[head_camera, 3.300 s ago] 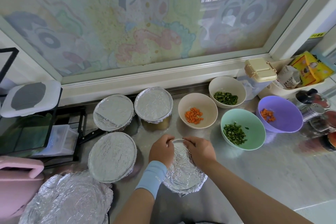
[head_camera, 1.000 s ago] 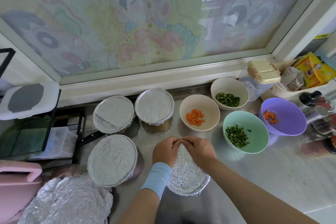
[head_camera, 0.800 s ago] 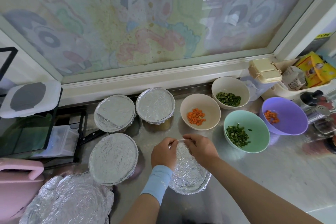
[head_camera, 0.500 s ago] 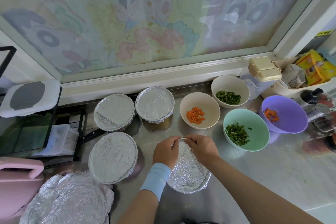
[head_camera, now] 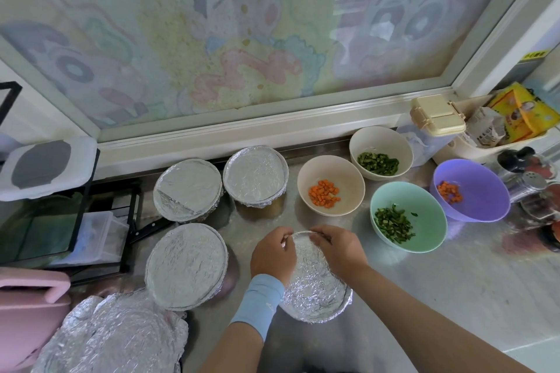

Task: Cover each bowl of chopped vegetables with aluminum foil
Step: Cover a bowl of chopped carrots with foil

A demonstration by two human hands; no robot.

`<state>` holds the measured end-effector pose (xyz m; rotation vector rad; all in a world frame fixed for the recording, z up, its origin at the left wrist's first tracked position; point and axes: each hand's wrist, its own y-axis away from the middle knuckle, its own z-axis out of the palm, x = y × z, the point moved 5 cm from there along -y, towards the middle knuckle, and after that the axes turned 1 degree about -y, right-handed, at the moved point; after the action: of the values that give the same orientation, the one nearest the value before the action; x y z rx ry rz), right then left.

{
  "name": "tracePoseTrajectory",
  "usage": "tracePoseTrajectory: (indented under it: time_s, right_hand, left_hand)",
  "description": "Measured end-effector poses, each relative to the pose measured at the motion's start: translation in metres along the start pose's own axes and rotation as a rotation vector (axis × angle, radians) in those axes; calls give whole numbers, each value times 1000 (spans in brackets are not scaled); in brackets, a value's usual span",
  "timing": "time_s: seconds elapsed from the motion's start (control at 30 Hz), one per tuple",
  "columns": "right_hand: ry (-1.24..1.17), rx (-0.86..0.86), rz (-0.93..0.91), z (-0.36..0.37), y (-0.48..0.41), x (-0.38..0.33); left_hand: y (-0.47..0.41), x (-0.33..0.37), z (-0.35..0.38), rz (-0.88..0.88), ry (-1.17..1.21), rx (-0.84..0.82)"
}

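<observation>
The hands have parted a little along the far rim of the foiled bowl, which sits on the bench at lower centre of the frame. The left hand and right hand curl their fingers and seem to pinch its foil edge, though the tips are partly hidden.

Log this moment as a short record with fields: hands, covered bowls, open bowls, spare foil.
hands: left hand and right hand pinch the far edge of the round foil sheet
covered: three foil-topped bowls on the left
open: beige bowl with carrot, white bowl with greens, green bowl with greens, purple bowl with carrot
spare foil: crumpled pile at near left
</observation>
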<state>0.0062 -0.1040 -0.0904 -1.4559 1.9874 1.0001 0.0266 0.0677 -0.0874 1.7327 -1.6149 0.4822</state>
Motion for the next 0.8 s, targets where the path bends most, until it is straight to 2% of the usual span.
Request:
tracePoseTrajectory:
  time_s: [0.17, 0.47, 0.57, 0.8]
  right_hand:
    - [-37, -2, 21, 0, -1, 2]
    - [-56, -26, 12, -3, -1, -2]
    - [-31, -45, 0, -1, -2, -3]
    - [-12, -83, 5, 1, -1, -3]
  left_hand:
    - [-5, 7, 10, 99, -33, -97]
    - [-8, 8, 8, 57, -2, -90]
    - [-13, 14, 7, 115, -36, -108]
    - [-8, 14, 12, 114, 69, -98]
